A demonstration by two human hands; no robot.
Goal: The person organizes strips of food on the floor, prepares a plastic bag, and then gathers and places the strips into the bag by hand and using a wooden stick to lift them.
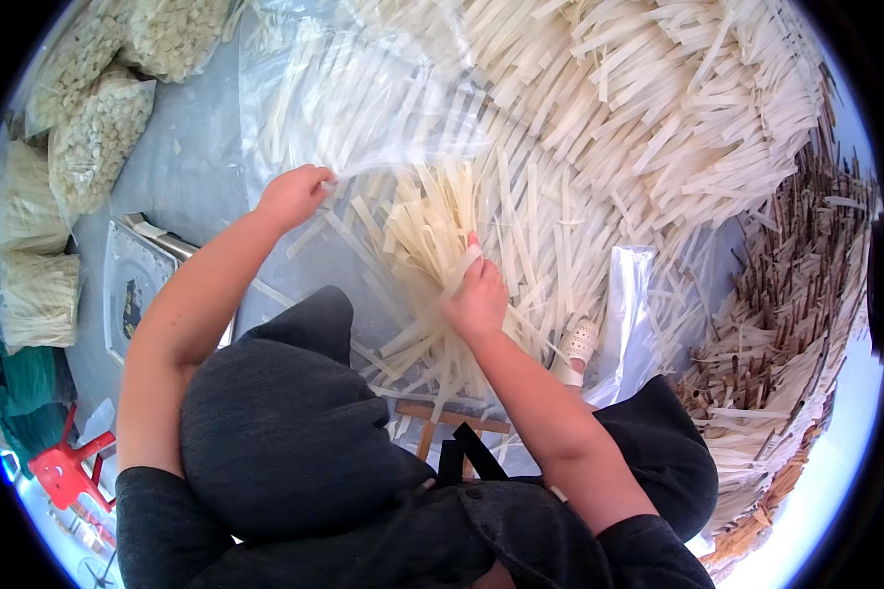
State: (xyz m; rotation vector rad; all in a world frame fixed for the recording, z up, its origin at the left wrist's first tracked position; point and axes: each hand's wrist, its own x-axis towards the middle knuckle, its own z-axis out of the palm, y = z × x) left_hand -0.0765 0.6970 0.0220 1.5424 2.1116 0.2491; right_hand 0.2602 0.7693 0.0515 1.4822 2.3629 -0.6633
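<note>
My left hand (298, 196) pinches the edge of a large clear plastic bag (368, 103), which spreads over pale flat strips beyond it. Cream-coloured flat strips in a bundle (431, 221) fan out from my right hand (477, 294), whose fingers close around their near part. The bundle's far ends reach toward the bag's near edge; whether any lie inside it I cannot tell. Loose strips of the same kind (530, 221) lie around and under the bundle.
A large heap of strips (678, 96) fills the upper right, with dark-edged pieces (795, 265) beside it. Filled clear bags (103, 132) stand at the left, near a metal-rimmed scale or tray (141, 287). Folded clear plastic (628, 316) lies near my shoe (580, 340). A red stool (70, 467) is lower left.
</note>
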